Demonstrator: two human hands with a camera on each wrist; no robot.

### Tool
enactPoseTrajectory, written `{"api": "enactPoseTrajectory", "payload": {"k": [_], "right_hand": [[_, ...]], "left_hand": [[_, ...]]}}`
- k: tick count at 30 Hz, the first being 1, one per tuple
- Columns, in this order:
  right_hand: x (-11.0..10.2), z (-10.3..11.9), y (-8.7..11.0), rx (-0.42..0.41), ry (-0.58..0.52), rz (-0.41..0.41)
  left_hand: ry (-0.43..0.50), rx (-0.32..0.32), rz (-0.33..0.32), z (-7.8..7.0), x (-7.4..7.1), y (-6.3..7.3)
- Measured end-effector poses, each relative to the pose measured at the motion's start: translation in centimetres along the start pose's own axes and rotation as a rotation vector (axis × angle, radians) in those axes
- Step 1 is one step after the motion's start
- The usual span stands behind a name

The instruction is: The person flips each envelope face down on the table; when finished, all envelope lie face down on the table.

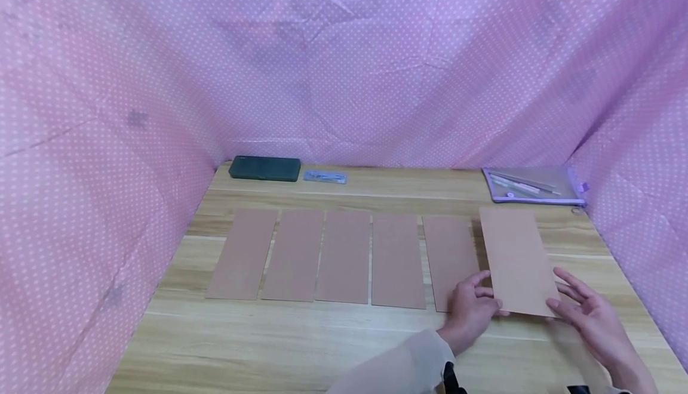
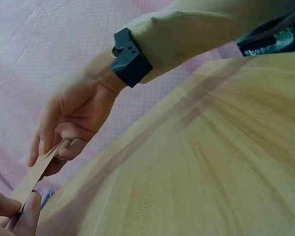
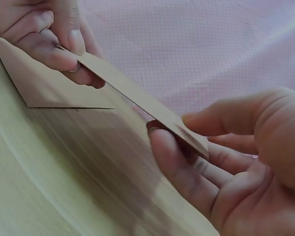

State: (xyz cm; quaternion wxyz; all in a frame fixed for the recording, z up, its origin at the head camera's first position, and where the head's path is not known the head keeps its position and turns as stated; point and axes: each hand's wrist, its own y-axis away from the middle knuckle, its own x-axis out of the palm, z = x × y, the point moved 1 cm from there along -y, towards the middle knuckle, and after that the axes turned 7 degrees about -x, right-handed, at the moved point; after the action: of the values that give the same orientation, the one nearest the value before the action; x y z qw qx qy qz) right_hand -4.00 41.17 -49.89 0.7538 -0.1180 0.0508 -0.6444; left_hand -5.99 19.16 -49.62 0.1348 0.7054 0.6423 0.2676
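A brown cardboard sheet [image 1: 518, 262] is held slightly above the table at the right end of a row of similar sheets. My left hand [image 1: 472, 310] pinches its near left corner, and my right hand [image 1: 593, 322] pinches the near right corner. From the right wrist view, the sheet [image 3: 137, 96] appears nearly edge-on, with the right thumb on top and fingers beneath. Close to the left hand lies another cardboard sheet [image 1: 448, 256], flat on the wood. In the left wrist view only some left fingertips [image 2: 27, 211] show at the corner.
More cardboard sheets [image 1: 344, 256] lie side by side across the wooden table [image 1: 269, 346]. Along the back are a dark green case [image 1: 264, 168], a small clear packet [image 1: 325, 177] and a purple-edged zip pouch [image 1: 537, 200] with pens inside. Pink dotted cloth [image 1: 349, 71] encloses the table.
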Motion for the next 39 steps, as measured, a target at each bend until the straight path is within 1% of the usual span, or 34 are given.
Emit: {"api": "enactPoseTrajectory", "payload": {"k": [4, 6, 7, 9, 11, 13, 15, 16, 18, 21, 24, 27, 32, 34, 37, 39], "right_hand": [[-0.1, 0.1, 0.1, 0.006, 0.053, -0.005], [-0.2, 0.2, 0.1, 0.022, 0.079, -0.004], [-0.3, 0.1, 0.0, 0.034, 0.111, -0.005], [-0.6, 0.1, 0.0, 0.067, 0.155, -0.015], [-0.9, 0.0, -0.2, 0.098, 0.189, -0.029], [-1.1, 0.0, -0.3, 0.129, 0.215, -0.046], [-1.4, -0.1, -0.4, 0.149, 0.217, -0.051], [-1.5, -0.2, -0.5, 0.152, 0.217, -0.049], [-1.6, -0.4, -0.5, 0.153, 0.201, -0.045], [-1.9, -0.6, -0.6, 0.155, 0.154, -0.029], [-2.0, -0.8, -0.5, 0.161, 0.116, -0.016], [-2.1, -0.8, -0.4, 0.172, 0.135, -0.014], [-1.9, -0.7, -0.3, 0.208, 0.218, -0.032], [-1.7, -0.6, -0.3, 0.205, 0.257, -0.038], [-1.4, -0.5, -0.3, 0.183, 0.285, -0.052], [-1.2, -0.5, -0.3, 0.171, 0.332, -0.057]], "left_hand": [[0.000, 0.003, -0.034, 0.1, 0.3, 0.4], [-0.005, -0.001, -0.047, 0.1, 0.5, 0.6], [-0.013, -0.001, -0.049, 0.2, 0.6, 0.7], [-0.034, -0.003, -0.043, 0.3, 0.7, 0.8], [-0.031, -0.001, -0.022, 0.3, 0.7, 0.8], [-0.006, -0.005, 0.015, 0.3, 0.6, 0.8], [0.040, -0.012, 0.057, 0.3, 0.6, 1.0], [0.075, -0.006, 0.080, 0.3, 0.6, 1.0], [0.129, -0.001, 0.123, 0.4, 0.7, 1.2], [0.198, 0.031, 0.184, 0.4, 0.8, 1.3], [0.244, 0.055, 0.224, 0.4, 0.8, 1.4], [0.247, 0.070, 0.245, 0.4, 0.8, 1.4], [0.273, 0.085, 0.268, 0.4, 1.1, 1.5], [0.292, 0.089, 0.272, 0.4, 1.2, 1.4], [0.314, 0.088, 0.273, 0.3, 1.3, 1.3], [0.326, 0.088, 0.279, 0.3, 1.3, 1.2]]}}
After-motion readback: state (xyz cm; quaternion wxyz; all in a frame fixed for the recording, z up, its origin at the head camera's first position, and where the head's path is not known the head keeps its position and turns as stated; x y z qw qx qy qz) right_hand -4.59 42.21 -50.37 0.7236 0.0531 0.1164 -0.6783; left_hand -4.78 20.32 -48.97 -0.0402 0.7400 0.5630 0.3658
